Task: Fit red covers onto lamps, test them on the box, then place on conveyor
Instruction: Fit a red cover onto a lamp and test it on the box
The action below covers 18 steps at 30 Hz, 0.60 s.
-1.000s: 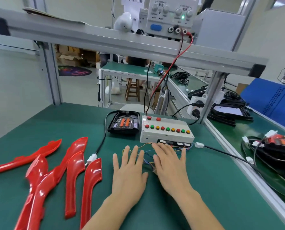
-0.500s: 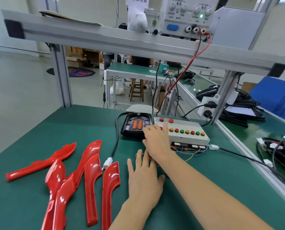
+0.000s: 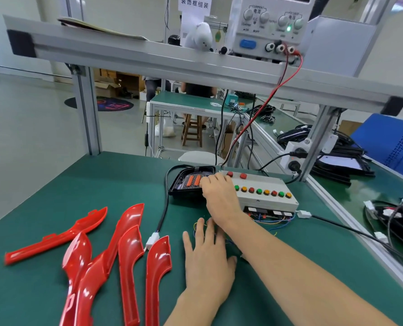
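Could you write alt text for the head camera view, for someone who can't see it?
A person's right hand reaches to a black lamp beside a button box; the left hand lies flat on a green table near red covers.

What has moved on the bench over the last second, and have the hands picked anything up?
The right hand went forward from the mat to the black lamp beside the test box, fingers now at the lamp's edge; whether it grips is unclear. The left hand stayed flat on the green mat, holding nothing. The red covers lie as before.
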Available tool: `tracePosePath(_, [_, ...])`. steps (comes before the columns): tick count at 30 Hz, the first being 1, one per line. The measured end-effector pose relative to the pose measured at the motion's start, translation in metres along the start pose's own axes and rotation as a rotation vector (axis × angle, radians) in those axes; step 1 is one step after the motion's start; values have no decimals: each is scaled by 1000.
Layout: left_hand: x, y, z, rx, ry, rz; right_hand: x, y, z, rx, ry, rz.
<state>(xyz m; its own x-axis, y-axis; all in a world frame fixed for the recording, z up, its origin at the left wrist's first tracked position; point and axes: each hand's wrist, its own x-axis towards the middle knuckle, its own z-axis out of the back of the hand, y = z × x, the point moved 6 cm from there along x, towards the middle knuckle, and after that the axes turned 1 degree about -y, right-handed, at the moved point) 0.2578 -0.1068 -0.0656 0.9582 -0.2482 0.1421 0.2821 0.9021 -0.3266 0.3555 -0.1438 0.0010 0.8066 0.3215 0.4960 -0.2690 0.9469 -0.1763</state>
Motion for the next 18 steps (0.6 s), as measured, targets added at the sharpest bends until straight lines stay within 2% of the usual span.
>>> tracePosePath(7, [1, 1, -2, 47, 9, 12, -28, -15, 47, 73, -221, -28])
tracePosePath(13, [2, 6, -6, 52, 17, 63, -88, -44, 85, 153, -385, -73])
tracePosePath(18, [3, 8, -10, 53, 38, 55, -144, -68, 97, 210, -407, -156])
